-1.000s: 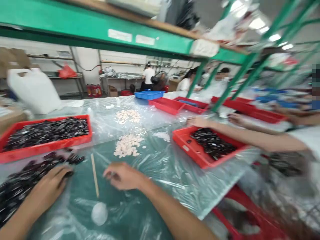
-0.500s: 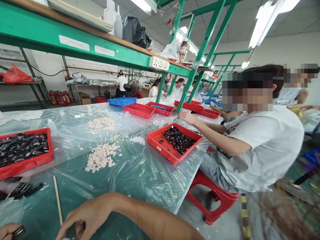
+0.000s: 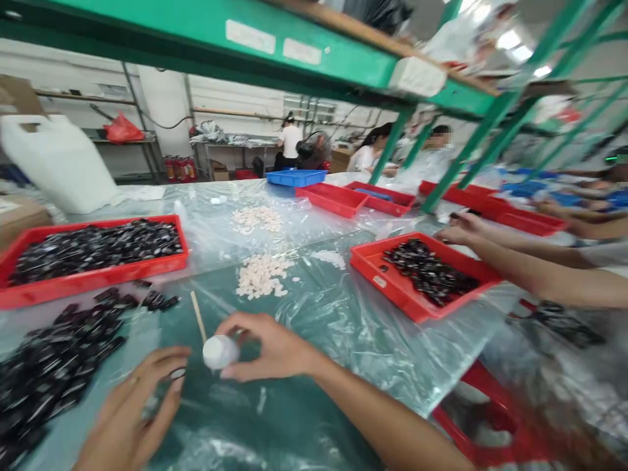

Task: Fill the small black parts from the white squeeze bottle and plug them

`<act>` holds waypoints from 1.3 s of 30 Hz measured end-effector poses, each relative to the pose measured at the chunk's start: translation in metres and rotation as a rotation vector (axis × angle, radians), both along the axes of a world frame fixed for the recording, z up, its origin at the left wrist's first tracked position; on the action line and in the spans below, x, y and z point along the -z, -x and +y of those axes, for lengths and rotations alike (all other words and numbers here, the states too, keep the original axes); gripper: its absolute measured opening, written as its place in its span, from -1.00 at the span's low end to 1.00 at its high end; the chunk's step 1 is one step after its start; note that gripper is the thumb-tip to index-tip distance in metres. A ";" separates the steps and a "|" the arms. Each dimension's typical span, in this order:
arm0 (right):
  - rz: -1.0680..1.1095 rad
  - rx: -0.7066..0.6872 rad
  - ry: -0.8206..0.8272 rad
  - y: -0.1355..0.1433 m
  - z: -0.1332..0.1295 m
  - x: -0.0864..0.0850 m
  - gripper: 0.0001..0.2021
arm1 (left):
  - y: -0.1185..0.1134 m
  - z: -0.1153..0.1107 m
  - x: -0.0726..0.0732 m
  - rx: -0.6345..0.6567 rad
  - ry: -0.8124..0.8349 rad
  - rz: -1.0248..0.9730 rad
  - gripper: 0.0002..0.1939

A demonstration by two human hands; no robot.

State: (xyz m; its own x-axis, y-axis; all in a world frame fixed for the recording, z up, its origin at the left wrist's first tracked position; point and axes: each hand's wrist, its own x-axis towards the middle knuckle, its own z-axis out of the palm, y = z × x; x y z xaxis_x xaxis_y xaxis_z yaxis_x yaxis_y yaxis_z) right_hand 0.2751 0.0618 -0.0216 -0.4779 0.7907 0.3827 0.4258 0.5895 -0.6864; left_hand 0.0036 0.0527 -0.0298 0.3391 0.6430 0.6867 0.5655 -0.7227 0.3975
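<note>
Small white bottle (image 3: 220, 351) sat pinched in the right hand (image 3: 267, 347); left hand (image 3: 135, 409) gripped a black piece (image 3: 176, 374), best kept steady.

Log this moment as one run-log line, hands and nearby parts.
right hand: holds white bottle | left hand: small black part at fingertips | stick: beside bottle | black parts: loose pile, left | red tray: behind pile
</note>
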 end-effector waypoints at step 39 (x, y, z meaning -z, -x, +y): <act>0.238 0.094 -0.067 -0.002 -0.037 -0.007 -0.72 | -0.004 -0.029 -0.014 -0.151 -0.095 0.153 -0.79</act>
